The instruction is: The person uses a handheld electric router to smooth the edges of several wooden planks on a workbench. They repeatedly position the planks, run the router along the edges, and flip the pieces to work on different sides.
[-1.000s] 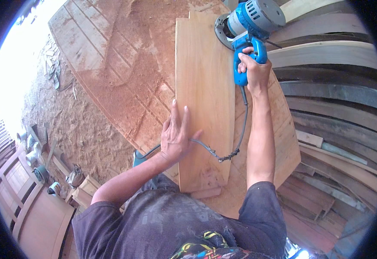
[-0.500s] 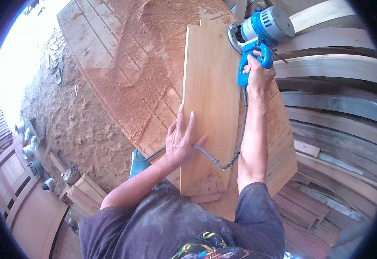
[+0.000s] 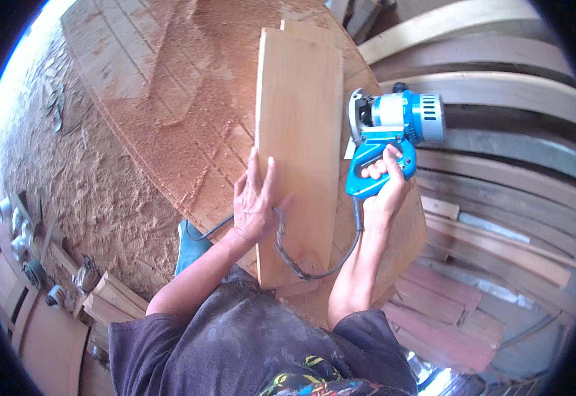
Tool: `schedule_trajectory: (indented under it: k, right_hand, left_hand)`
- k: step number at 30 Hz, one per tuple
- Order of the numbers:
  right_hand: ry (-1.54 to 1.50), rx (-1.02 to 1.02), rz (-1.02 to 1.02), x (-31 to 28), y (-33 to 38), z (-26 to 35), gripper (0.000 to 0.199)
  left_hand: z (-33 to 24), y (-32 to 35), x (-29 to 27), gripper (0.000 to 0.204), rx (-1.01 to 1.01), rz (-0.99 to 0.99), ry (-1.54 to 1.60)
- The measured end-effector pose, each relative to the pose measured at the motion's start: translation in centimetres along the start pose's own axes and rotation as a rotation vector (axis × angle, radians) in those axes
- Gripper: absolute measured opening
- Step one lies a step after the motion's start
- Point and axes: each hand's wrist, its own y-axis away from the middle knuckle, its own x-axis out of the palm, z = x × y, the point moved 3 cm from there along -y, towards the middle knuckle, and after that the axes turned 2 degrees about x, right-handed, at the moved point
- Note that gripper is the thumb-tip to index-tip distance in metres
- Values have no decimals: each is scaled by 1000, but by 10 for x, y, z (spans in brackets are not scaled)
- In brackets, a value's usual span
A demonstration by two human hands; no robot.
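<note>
A blue and silver router (image 3: pixel 393 119) lies on its side in the air, its round base facing the board. My right hand (image 3: pixel 391 181) is closed round its blue D-shaped handle, at the right edge of the board. The pale wooden board (image 3: pixel 301 125) lies lengthwise on a sawdust-covered worktable, with a second board (image 3: pixel 307 30) showing beneath its far end. My left hand (image 3: pixel 255 204) rests with fingers spread along the board's left edge. From the router handle a dark power cord (image 3: pixel 301 272) loops over the board and passes at my left wrist.
Reddish sawdust covers much of the worktable (image 3: pixel 169 112). To the right lie several long curved planks (image 3: pixel 486 92) and reddish boards (image 3: pixel 440 303). Wood offcuts (image 3: pixel 113 297) and small containers (image 3: pixel 20 231) sit on the lower left over dusty ground.
The router has come nearer to me, turned, and moved off the board's far right edge. My left hand stays on the board's left edge. The cord's loop has sagged lower.
</note>
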Motion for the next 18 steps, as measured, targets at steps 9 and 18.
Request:
schedule_trajectory:
  k: [9,18]
  right_hand:
    - [-205,177,-69,-64,102,35,15]
    - [-330,292,92,-96,51,56,38]
  left_hand:
    - [-6,-1,-5,88,41,42,-42]
    - [28,95,-64,48,136,264,357]
